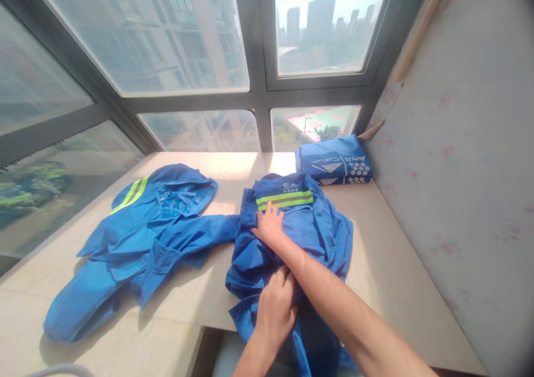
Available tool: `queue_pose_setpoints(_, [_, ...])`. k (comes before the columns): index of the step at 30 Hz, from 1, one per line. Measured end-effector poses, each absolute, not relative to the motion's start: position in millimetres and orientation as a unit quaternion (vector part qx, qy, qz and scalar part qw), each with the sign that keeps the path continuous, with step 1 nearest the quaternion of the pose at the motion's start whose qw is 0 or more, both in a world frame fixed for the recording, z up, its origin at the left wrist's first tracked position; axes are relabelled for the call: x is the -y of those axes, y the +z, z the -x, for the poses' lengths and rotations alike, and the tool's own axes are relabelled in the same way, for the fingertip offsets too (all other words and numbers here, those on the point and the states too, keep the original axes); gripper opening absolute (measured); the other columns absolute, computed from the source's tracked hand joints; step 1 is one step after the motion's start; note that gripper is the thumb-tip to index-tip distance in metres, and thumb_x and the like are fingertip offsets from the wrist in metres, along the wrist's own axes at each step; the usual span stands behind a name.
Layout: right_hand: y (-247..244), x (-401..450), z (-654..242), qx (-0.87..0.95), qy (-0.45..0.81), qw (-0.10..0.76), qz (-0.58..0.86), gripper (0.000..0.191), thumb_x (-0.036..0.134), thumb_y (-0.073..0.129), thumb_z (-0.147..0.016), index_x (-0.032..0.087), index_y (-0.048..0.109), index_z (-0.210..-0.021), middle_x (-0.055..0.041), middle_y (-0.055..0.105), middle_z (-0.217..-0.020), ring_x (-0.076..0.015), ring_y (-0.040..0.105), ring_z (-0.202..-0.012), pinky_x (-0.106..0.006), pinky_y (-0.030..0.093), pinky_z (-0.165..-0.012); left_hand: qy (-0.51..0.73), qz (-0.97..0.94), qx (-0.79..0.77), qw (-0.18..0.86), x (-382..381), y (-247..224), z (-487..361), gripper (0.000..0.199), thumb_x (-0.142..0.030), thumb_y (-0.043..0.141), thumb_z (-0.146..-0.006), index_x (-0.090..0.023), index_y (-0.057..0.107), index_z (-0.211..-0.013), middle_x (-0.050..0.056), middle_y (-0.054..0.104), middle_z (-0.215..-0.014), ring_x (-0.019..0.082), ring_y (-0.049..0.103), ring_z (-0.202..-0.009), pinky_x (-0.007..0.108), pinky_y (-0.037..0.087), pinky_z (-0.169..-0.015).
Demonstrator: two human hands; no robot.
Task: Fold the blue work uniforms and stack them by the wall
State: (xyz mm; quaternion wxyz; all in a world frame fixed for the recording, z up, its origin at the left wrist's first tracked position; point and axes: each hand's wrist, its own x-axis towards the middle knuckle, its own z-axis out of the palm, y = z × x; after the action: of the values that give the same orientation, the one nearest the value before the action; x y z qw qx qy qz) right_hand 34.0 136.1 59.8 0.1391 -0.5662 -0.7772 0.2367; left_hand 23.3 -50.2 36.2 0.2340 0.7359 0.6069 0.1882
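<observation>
A blue work jacket (302, 221) with a yellow-green and grey reflective band lies in front of me, its lower part hanging over the near edge of the table. Flat on its chest, just under the band, rests my right hand (270, 224) with the fingers spread. My left hand (277, 302) is closed on the fabric lower down, beneath my right forearm; the fingertips are partly hidden. To the left, a second blue work jacket (146, 232) with similar bands lies crumpled, one sleeve reaching the first jacket.
A folded blue cloth bundle (334, 161) with white print sits at the back right corner. Windows (192, 102) border the pale wooden tabletop (392, 277) at the back and left. A patterned wall (471, 160) stands on the right.
</observation>
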Motion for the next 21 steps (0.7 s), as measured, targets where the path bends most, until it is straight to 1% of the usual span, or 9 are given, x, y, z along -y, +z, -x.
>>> queue_pose_setpoints(2, [56,-144,-34,0.713,0.318,0.2,0.592,0.029,0.021,0.073,-0.08,0.013,0.07,-0.108,-0.0246,0.044,-0.151,-0.0446,0.04,-0.136,-0.065,0.03,-0.108,0.205,-0.737,-0.597,0.24,54,41,-28,0.085,-0.004,0.053,-0.061,-0.022,0.047,-0.145,0.012,0.052,-0.145,0.033,0.051,-0.128,0.044,0.048,-0.108])
queue_pose_setpoints(3, [56,-150,-38,0.677,0.358,0.235,0.598,0.021,0.014,0.069,-0.079,0.012,0.071,-0.1,-0.0234,0.053,-0.142,-0.041,0.046,-0.132,-0.061,0.032,-0.109,0.211,-0.736,-0.595,0.245,55,43,-30,0.085,-0.004,0.053,-0.061,-0.022,0.047,-0.144,0.011,0.051,-0.146,0.031,0.05,-0.13,0.043,0.046,-0.11])
queue_pose_setpoints(4, [56,-156,-43,0.646,0.391,0.263,0.6,0.015,0.011,0.066,-0.079,0.013,0.07,-0.093,-0.0215,0.061,-0.131,-0.0375,0.052,-0.128,-0.056,0.035,-0.109,0.216,-0.732,-0.595,0.25,56,45,-31,0.084,-0.003,0.053,-0.061,-0.021,0.047,-0.143,0.011,0.05,-0.147,0.029,0.049,-0.132,0.042,0.045,-0.112])
queue_pose_setpoints(6, [59,-168,-59,0.605,0.429,0.298,0.601,0.01,0.011,0.061,-0.079,0.015,0.068,-0.086,-0.0165,0.07,-0.111,-0.0317,0.059,-0.118,-0.047,0.042,-0.104,0.22,-0.725,-0.599,0.26,58,47,-30,0.082,-0.003,0.052,-0.062,-0.02,0.049,-0.142,0.01,0.048,-0.149,0.027,0.048,-0.135,0.042,0.042,-0.115])
queue_pose_setpoints(8, [64,-183,-77,0.568,0.453,0.337,0.598,0.007,0.017,0.057,-0.083,0.017,0.064,-0.084,-0.0112,0.071,-0.098,-0.0273,0.063,-0.108,-0.04,0.049,-0.097,0.228,-0.72,-0.599,0.266,57,48,-27,0.08,-0.004,0.053,-0.063,-0.02,0.049,-0.141,0.01,0.046,-0.151,0.027,0.047,-0.137,0.042,0.042,-0.116])
queue_pose_setpoints(11, [81,-204,-104,0.491,0.507,0.418,0.572,0.013,0.026,0.051,-0.088,0.019,0.06,-0.082,-0.0059,0.071,-0.084,-0.0228,0.067,-0.092,-0.034,0.056,-0.082,0.248,-0.719,-0.593,0.263,55,47,-25,0.08,-0.004,0.054,-0.066,-0.022,0.048,-0.143,0.01,0.045,-0.152,0.027,0.047,-0.137,0.043,0.042,-0.117])
queue_pose_setpoints(14, [115,-225,-125,0.431,0.561,0.484,0.516,0.011,0.024,0.052,-0.088,0.02,0.058,-0.08,-0.0041,0.07,-0.076,-0.0194,0.069,-0.079,-0.031,0.059,-0.073,0.27,-0.721,-0.589,0.245,51,48,-27,0.081,-0.003,0.055,-0.067,-0.023,0.047,-0.145,0.009,0.044,-0.153,0.027,0.045,-0.14,0.045,0.041,-0.118])
queue_pose_setpoints(18, [185,-242,-146,0.311,0.657,0.576,0.374,0.015,0.016,0.047,-0.094,0.018,0.06,-0.087,-0.0023,0.071,-0.075,-0.016,0.071,-0.077,-0.031,0.061,-0.078,0.316,-0.711,-0.589,0.219,49,63,-35,0.074,-0.007,0.059,-0.077,-0.025,0.044,-0.147,0.01,0.039,-0.156,0.027,0.04,-0.143,0.046,0.04,-0.118])
queue_pose_setpoints(21, [241,-253,-156,0.306,0.644,0.634,0.3,0.024,0.017,0.038,-0.102,0.015,0.062,-0.098,-0.0007,0.072,-0.08,-0.012,0.07,-0.084,-0.031,0.059,-0.088,0.352,-0.693,-0.6,0.187,49,80,-40,0.063,-0.016,0.06,-0.087,-0.025,0.044,-0.147,0.012,0.038,-0.155,0.028,0.041,-0.143,0.049,0.043,-0.115])
